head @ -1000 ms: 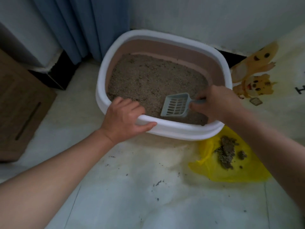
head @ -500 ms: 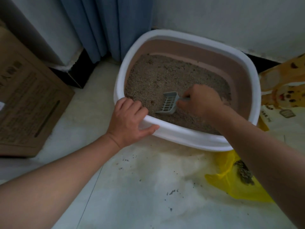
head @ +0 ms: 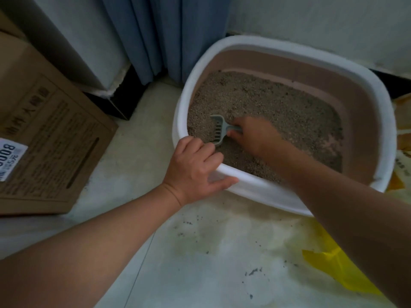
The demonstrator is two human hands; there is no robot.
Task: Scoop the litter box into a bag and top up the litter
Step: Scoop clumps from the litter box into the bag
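Litter box (head: 266, 192), white rim and pinkish-brown inner wall, is set on the floor (head: 200, 263) against the wall, beside a blue curtain (head: 164, 36); it is filled with grey-brown granular litter (head: 278, 112), the surface left uneven. A pale slotted scoop (head: 219, 130) is sunk partly into the litter near the box's left wall, its handle enclosed by the curled fingers of the right hand (head: 253, 136). The near-left rim is gripped by the left hand (head: 193, 170), fingers hooked over into the box, thumb laid along the outer wall. A yellow bag (head: 340, 274) is seen on the floor at lower right, largely covered by the right forearm; its contents cannot be told. Loose grains (head: 253, 272) are scattered on the floor before the box. A cardboard box (head: 49, 141) is noted at left, its printing too blurred to read; on its white label (head: 11, 161) large digits beginning "800" are made out, the rest not legible
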